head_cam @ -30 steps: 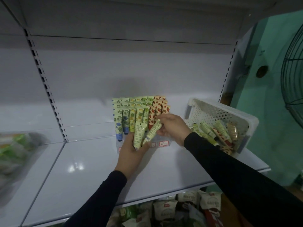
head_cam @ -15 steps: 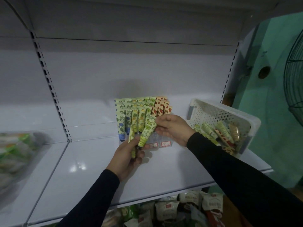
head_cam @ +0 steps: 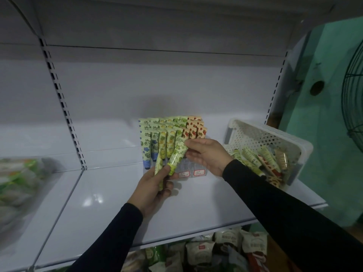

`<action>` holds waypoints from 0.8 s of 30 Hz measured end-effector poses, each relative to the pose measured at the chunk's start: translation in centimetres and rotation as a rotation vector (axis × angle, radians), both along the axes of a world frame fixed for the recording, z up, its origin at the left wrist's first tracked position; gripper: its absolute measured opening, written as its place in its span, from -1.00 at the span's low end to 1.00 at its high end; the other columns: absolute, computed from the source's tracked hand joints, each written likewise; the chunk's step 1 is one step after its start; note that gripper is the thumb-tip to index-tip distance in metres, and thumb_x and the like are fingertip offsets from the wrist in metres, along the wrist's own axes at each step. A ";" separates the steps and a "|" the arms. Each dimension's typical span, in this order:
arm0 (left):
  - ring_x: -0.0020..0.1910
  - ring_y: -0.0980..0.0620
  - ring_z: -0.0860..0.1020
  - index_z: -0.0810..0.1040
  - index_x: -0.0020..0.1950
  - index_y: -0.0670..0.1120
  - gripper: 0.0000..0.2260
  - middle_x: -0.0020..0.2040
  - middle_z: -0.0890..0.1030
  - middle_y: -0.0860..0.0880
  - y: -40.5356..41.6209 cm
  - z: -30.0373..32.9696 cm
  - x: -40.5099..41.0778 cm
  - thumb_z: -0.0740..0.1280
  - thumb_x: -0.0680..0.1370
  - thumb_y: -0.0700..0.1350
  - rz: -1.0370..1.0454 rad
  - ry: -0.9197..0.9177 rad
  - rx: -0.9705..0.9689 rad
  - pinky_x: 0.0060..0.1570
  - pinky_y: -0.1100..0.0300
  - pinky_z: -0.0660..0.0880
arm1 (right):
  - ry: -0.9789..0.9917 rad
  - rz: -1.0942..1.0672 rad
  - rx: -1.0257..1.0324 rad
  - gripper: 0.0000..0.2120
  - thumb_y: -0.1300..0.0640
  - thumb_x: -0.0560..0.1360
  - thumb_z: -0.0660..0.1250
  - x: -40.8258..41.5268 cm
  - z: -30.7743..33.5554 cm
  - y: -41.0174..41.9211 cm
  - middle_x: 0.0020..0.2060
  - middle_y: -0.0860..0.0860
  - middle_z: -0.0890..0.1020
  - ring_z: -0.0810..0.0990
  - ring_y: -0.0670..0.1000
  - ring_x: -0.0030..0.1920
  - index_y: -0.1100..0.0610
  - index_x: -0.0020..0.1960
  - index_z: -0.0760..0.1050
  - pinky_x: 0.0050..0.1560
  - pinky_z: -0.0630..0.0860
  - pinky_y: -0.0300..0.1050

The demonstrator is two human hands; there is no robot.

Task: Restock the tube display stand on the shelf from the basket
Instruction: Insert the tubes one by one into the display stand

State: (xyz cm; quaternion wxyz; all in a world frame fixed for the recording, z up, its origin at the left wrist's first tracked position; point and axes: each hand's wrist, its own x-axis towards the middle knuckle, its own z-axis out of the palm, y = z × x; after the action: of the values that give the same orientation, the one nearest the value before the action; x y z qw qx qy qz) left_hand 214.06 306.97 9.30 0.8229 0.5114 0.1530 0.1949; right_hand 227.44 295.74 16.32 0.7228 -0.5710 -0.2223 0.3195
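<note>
A green tube is pinched by the right hand before the stand near the shelf's back edge, a spare is gripped by the left hand, and cap-down seating in the green column is advised.

We see a dim, bluish wide-angle picture, with a soft glare patch on the shelf, curved edges, and blurred packets at the left.

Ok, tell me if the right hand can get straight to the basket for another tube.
Probably not yet. The right hand is pinching a green tube at the stand. The basket sits just beside its wrist, top open, nothing between; it must let go first.
</note>
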 end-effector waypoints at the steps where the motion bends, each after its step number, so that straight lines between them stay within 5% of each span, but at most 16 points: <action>1: -0.44 0.06 0.43 0.50 0.14 -0.16 -0.84 -0.20 0.64 -0.13 0.1 0.0 0.0 0.26 0.62 -0.12 0.003 0.007 0.028 -0.49 0.25 0.33 | -0.024 -0.007 -0.006 -0.72 0.26 0.49 0.41 0.0 0.1 0.0 0.01 0.21 0.62 0.60 0.04 -0.12 0.36 0.16 0.54 -0.14 0.64 -0.23; 7: -0.45 0.00 0.44 0.52 -0.03 -0.15 -0.91 -0.26 0.62 -0.16 1.9 -1.1 -1.0 0.32 0.60 -0.13 0.367 0.070 0.502 -0.47 0.15 0.39 | -0.221 -0.159 0.036 -0.85 0.22 0.49 0.42 1.0 1.3 0.0 -0.02 0.19 0.69 0.64 0.04 -0.12 0.25 0.03 0.62 -0.01 0.64 -0.15; 11: -0.39 0.00 0.43 0.46 -0.18 -0.05 -0.84 -0.35 0.52 -0.04 4.2 -1.9 -2.1 0.35 0.58 -0.07 0.553 0.185 0.697 -0.36 0.12 0.39 | -0.592 -0.357 -0.105 -0.91 0.06 0.46 0.46 2.1 1.0 0.5 -0.17 -0.03 0.71 0.65 -0.08 -0.20 0.06 -0.09 0.68 0.02 0.61 -0.10; 17: -0.34 -0.04 0.38 0.39 -0.23 -0.08 -0.76 -0.32 0.45 -0.07 6.2 -3.0 -2.7 0.35 0.54 0.00 0.622 0.235 0.610 -0.30 0.10 0.33 | -0.799 -0.392 -0.193 -0.84 0.05 0.49 0.42 1.3 0.3 1.5 -0.14 -0.11 0.68 0.64 -0.11 -0.05 0.12 -0.03 0.69 0.11 0.55 -0.18; 24: -0.33 -0.06 0.39 0.39 -0.23 -0.06 -0.77 -0.31 0.46 -0.10 6.9 -3.6 -2.6 0.34 0.54 -0.02 0.593 0.233 0.566 -0.27 0.06 0.36 | -0.913 -0.389 -0.262 -0.82 0.06 0.52 0.40 1.3 -0.7 2.3 -0.24 -0.05 0.69 0.63 -0.08 -0.23 0.15 -0.03 0.69 0.00 0.57 -0.14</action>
State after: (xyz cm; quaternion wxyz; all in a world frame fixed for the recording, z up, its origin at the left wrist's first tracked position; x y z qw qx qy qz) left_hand 211.48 313.88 5.72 0.5358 0.6695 0.3260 0.3981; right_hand 228.74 298.09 15.66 0.5203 -0.7689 -0.3633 -0.0776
